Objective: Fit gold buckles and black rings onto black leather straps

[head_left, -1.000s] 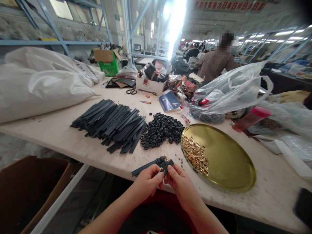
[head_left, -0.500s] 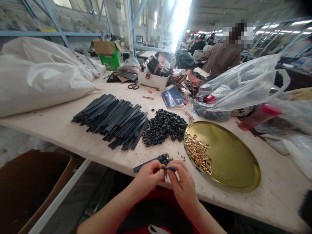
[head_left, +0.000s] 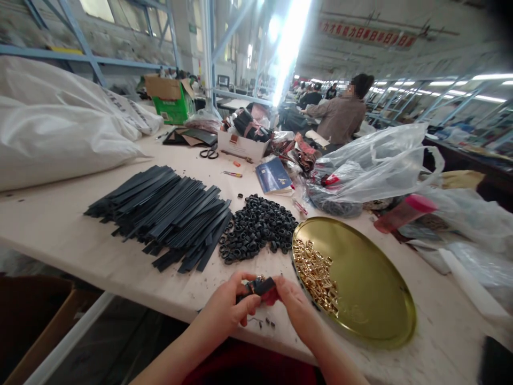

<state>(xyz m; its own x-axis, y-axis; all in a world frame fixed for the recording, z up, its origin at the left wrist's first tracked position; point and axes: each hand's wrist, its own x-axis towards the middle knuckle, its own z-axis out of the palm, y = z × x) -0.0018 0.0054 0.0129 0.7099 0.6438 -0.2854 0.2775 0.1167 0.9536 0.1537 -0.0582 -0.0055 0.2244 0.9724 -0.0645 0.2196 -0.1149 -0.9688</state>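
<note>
The black strap (head_left: pixel 262 287) is pinched between my two hands just above the near edge of the table (head_left: pixel 60 235), with a bit of gold metal showing at its top. My left hand (head_left: pixel 230 309) is curled around the strap's left end, thumb and fingers closed on it, and my right hand (head_left: pixel 290 302) grips the other end with its fingertips, so both hands are closed narrow on this one small piece. A few loose black bits (head_left: pixel 266 322) lie on the table right under my hands. Just to the right is a round gold tray (head_left: pixel 368 289), and a heap of gold buckles (head_left: pixel 315 272) lies along its left side, near my right hand. Straight ahead is a mound of black loops (head_left: pixel 256 227), touching a wide fanned pile of black strips (head_left: pixel 168 214) to its left. Beyond those lie a blue booklet (head_left: pixel 272 175), scissors (head_left: pixel 208 153) and a clear plastic bag (head_left: pixel 372 160), with a pink bottle (head_left: pixel 403 213) lying on its side beside the bag. Big white sacks (head_left: pixel 52 133) fill the far left of the table, and a green box (head_left: pixel 172 101) stands behind them. Farther off, a person (head_left: pixel 340 115) sits at another bench.
</note>
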